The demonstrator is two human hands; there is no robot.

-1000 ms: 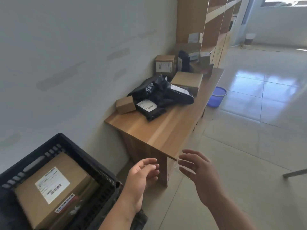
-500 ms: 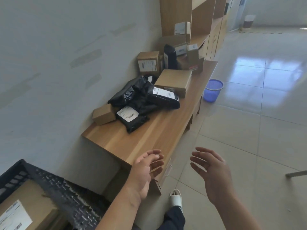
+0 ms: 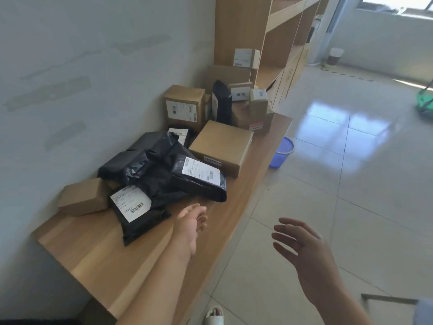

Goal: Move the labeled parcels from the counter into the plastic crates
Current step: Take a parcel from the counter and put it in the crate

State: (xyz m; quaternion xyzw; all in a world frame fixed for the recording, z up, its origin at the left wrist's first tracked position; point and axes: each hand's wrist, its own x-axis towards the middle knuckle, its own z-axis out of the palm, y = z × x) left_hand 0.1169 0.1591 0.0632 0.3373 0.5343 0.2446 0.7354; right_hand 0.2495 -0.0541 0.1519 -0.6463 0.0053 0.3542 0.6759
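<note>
Above the wooden counter (image 3: pixel 112 261), the left hand (image 3: pixel 191 227) and right hand (image 3: pixel 304 249) hover with fingers loosely spread, holding nothing; just beyond lie three labelled black mailer bags (image 3: pixel 164 181), with one small plain box (image 3: pixel 83 199) beside and one flat box (image 3: pixel 221 146) behind

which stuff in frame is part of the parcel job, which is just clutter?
Job:
- black poly mailers, labeled
- small plain box
- flat box
- labeled box and small boxes behind
- counter
- left hand, right hand, both empty

Lying about:
- blue basket
- shelving
- green item on floor
</note>
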